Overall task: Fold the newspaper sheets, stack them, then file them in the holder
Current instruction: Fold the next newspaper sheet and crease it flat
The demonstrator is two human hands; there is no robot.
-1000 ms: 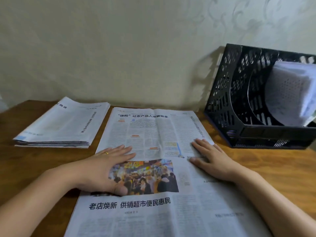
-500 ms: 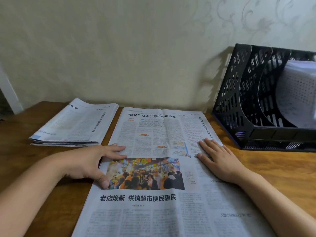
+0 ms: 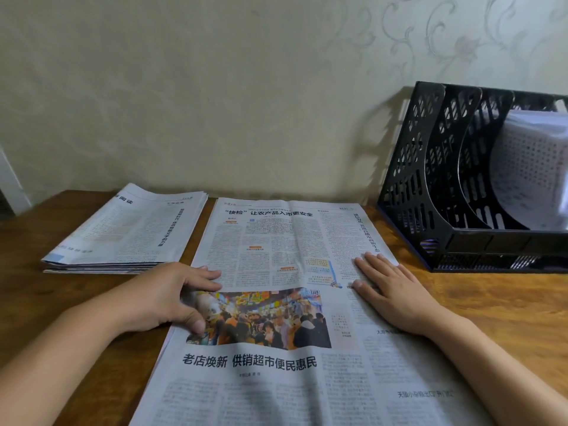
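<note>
Newsprint under both palms: the big unfolded newspaper sheet with black headlines and a colourful crowd photo (image 3: 276, 302) lies flat on the brown wooden worktop (image 3: 491, 302), running from near the wall down towards me. My left hand (image 3: 166, 293) sits at its left edge beside the photo, fingers lightly curled over the edge, thumb pressing down on the picture's corner; whether that grip actually pinches the paper, I cannot tell. My right hand (image 3: 393, 293) lies flat on the sheet's right side, fingers straight and spread, pressing it down. Off to the left, just beside the sheet, rests the stack of folded grey-white newspapers (image 3: 129, 232). At the right by the wall stands the black perforated plastic file holder (image 3: 430, 179), with white papers (image 3: 528, 167) already in a far compartment.
</note>
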